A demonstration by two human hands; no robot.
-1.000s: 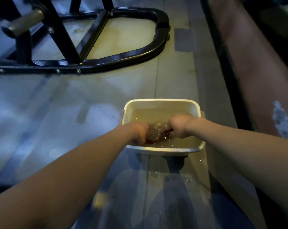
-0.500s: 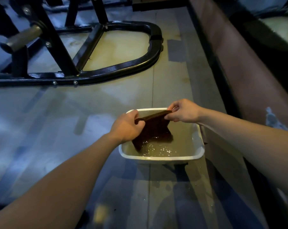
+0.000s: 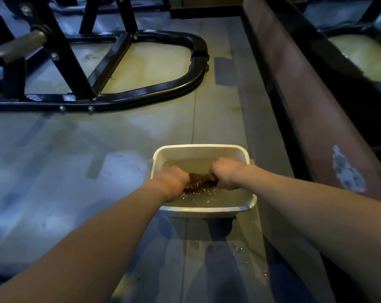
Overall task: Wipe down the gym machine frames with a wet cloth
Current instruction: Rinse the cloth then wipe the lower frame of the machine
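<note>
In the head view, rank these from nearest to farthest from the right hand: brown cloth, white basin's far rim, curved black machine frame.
From the right hand:
1. Brown cloth: gripped in it, in the water, shared with the left hand.
2. White basin's far rim: just beyond the knuckles.
3. Curved black machine frame: on the floor, well beyond the basin, up and left.
</note>
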